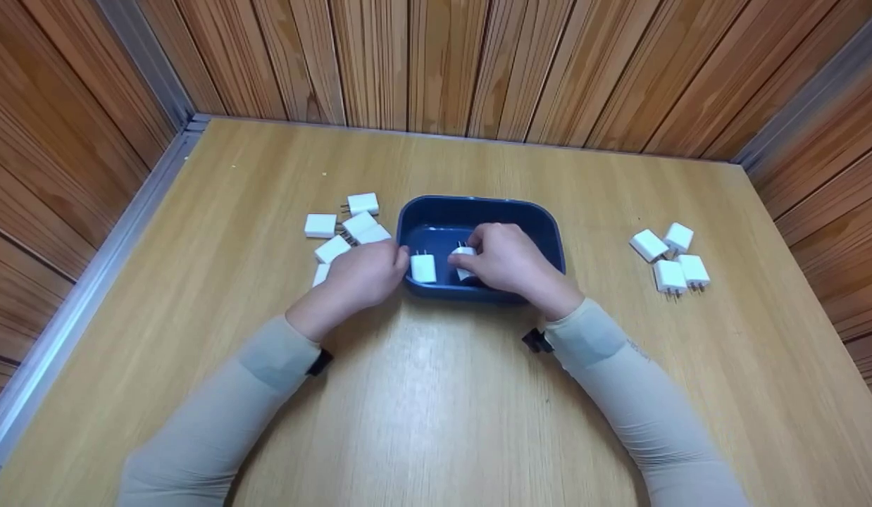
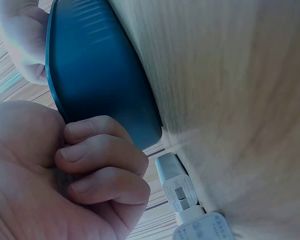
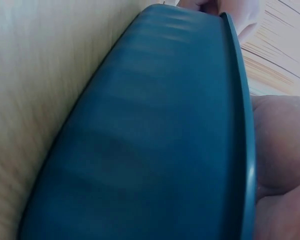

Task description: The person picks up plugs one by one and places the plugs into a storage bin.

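A dark blue plastic box (image 1: 478,292) stands on the table, with a white plug-in charger (image 1: 423,268) inside near its left wall. My right hand (image 1: 510,257) reaches into the box and pinches a second white charger (image 1: 465,262) between thumb and fingers, its prongs toward the far side. At the box's left rim my left hand (image 1: 365,271) holds on, the thumb at the edge. The left wrist view shows that hand's curled fingers (image 2: 110,160) against the box wall. The right wrist view is mostly box wall (image 3: 155,135), hiding the right fingertips.
Several white chargers (image 1: 320,225) lie left of the box, some partly behind the left hand. Another group of chargers (image 1: 670,276) lies on the right of the wooden table (image 1: 408,422). Wood-panelled walls (image 1: 443,63) border the back and sides.
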Available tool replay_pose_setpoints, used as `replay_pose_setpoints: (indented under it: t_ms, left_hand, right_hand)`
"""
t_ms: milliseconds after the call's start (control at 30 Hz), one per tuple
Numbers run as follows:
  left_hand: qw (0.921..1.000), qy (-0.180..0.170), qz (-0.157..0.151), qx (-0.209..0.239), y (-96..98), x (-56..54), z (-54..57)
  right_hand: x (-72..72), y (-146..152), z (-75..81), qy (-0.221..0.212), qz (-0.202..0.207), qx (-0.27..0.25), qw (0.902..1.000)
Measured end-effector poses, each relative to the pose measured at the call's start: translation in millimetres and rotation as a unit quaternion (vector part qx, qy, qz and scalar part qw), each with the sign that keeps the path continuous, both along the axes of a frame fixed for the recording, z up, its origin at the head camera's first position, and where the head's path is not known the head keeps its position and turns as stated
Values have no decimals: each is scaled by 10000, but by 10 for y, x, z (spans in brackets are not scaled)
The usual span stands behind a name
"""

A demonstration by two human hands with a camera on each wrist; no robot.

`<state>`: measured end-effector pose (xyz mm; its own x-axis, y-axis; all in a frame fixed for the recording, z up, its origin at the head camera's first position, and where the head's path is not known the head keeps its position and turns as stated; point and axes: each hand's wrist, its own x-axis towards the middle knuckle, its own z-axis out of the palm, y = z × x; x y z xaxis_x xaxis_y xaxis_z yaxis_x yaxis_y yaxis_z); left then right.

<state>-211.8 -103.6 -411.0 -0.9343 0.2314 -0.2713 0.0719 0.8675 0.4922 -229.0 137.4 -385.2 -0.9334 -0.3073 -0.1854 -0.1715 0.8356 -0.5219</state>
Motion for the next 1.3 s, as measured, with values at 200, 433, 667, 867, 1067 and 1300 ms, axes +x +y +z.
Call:
replay_pose_setpoints:
  t_ms: [200,433,667,867,1067,1300]
  left_hand:
    - [9999,135,-5,-49,-3,5,-10]
    - [10000,27,75,6,-6,7,-35]
    - [10000,20,23,91,-15,11,-39]
    - [9999,-2,71,85,-22,11,-34]
    - [9999,-20,74,110,-19,12,-31]
    - [9999,129,-24,-88,-5,8,-11]
  right_hand:
    - [-15,-92,-39,-7,-34,13,10000]
    - [-58,-169,-92,-150,-77,75,9998]
    - [-84,-197,-135,-279,-94,165,9994]
    - [-97,-225,-153,-276,-82,225,9993]
    - [-96,-233,-166,-236,-4,195,9995]
    - [-94,-248,-164,-109,26,269,9996]
